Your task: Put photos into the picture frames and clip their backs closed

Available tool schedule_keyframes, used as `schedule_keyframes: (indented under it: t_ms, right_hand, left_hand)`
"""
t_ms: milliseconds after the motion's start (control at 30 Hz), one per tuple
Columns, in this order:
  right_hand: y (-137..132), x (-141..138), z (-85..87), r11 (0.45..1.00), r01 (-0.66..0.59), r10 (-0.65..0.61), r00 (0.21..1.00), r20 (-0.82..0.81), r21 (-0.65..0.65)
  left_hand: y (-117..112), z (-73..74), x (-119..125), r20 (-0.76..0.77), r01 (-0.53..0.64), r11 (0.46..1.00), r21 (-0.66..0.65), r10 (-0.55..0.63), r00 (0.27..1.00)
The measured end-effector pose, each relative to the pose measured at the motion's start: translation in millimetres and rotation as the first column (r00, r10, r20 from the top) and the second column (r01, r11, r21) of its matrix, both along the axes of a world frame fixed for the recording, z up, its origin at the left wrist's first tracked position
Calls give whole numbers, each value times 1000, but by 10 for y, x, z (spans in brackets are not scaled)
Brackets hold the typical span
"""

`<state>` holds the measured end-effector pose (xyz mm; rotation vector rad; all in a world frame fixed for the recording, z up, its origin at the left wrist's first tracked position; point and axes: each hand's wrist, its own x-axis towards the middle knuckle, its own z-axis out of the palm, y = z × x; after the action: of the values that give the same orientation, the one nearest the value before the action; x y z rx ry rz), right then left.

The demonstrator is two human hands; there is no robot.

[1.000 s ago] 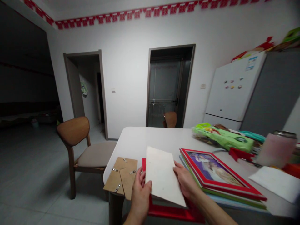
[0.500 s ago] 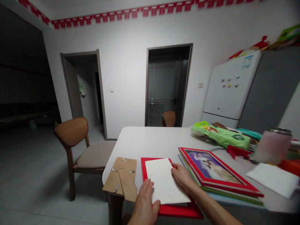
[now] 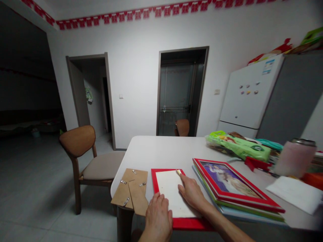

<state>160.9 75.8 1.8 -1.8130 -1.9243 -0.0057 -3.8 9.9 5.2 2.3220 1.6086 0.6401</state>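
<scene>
A white sheet or board (image 3: 168, 188) lies in a face-down red picture frame (image 3: 154, 183) at the table's near edge. My left hand (image 3: 158, 216) lies flat over the frame's left side and the board's lower left, fingers stretched out. On the board's right side rests my right hand (image 3: 193, 193), its index finger extended to the upper right corner, thumb apart on the surface. A small pale yellowish spot shows at that fingertip; I cannot make out what it is. Left of the frame, a brown backing board (image 3: 123, 191) with metal clips and a stand leg lies on the table.
Right of my hands is a stack of picture frames, a red one with a photo (image 3: 227, 178) on top. Farther right are a green package (image 3: 239, 148), a pinkish jar (image 3: 295, 158) and white tissue (image 3: 296, 193). A chair (image 3: 78, 144) stands left of the white table (image 3: 161, 148).
My right hand has shifted from the board's right edge up onto its surface, index finger now at the upper right corner. The board lies flatter within the frame. My left hand has barely moved.
</scene>
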Motion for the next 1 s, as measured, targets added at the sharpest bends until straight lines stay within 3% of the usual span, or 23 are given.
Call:
schedule_keyframes:
  t_ms: [167,300,467,567,667,767,900,1000]
  right_hand:
    - [-33,-6,-37,999,45,-44,997,60,-12]
    - [-125,-223,58,999,-35,34,999,40,17]
    - [-356,-923,233,944,-327,325,944,-54,-41]
    - [-436,-1307,230,921,-379,379,925,-23,-87]
    - [-409,-1479,155,925,-372,370,928,-34,-80]
    - [-359,-1446,126,918,-394,380,910,-168,-57]
    - [-434,-1151,275,900,-435,418,841,-342,31]
    - [-562,-774,417,900,-432,421,826,-374,60]
  left_hand:
    - [-57,11,-64,24,33,999,-15,-32,999]
    - [-113,99,-482,21,102,993,-51,-101,995]
    - [84,55,-1213,-210,-227,971,-77,206,956]
    - [230,-62,-1442,-264,-324,945,-34,304,915]
    - [276,-125,-1479,-226,-298,955,7,292,929]
    - [228,-71,-1418,-148,-266,963,46,270,951]
    - [110,120,-1204,-39,-206,973,101,211,977]
    - [33,239,-899,36,-129,981,145,125,992]
